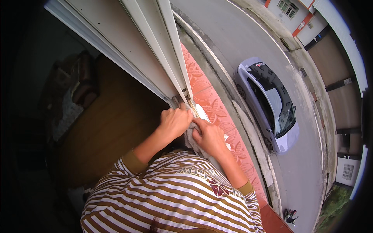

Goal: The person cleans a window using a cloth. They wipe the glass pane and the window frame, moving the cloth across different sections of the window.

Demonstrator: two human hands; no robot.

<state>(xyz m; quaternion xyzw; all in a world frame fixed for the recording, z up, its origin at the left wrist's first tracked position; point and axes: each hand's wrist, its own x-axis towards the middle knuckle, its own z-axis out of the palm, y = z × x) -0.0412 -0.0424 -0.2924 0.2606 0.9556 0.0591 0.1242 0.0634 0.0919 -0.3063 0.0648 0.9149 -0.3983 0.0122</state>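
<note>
A crumpled grey cloth (190, 136) lies bunched over the window sill track below the lower end of a white window frame (145, 49). My left hand (175, 121) is curled on the cloth, its fingertips pressed into the track (193, 107) and partly hidden. Right beside it, my right hand (211, 137) grips the same cloth, with the index finger reaching toward the left hand. Brownish dirt shows in the track just past the fingers. A white bit of cloth or paper (227, 142) sticks out on the outer side of my right hand.
Outside the sill runs a ledge of red embossed tiles (217, 110). Far below, a pale car (266, 104) stands on the road (230, 32), with a motorcycle (290, 216) farther along. Indoors, a dark room with a brown floor (107, 125) and a sofa (84, 84) lies to the left.
</note>
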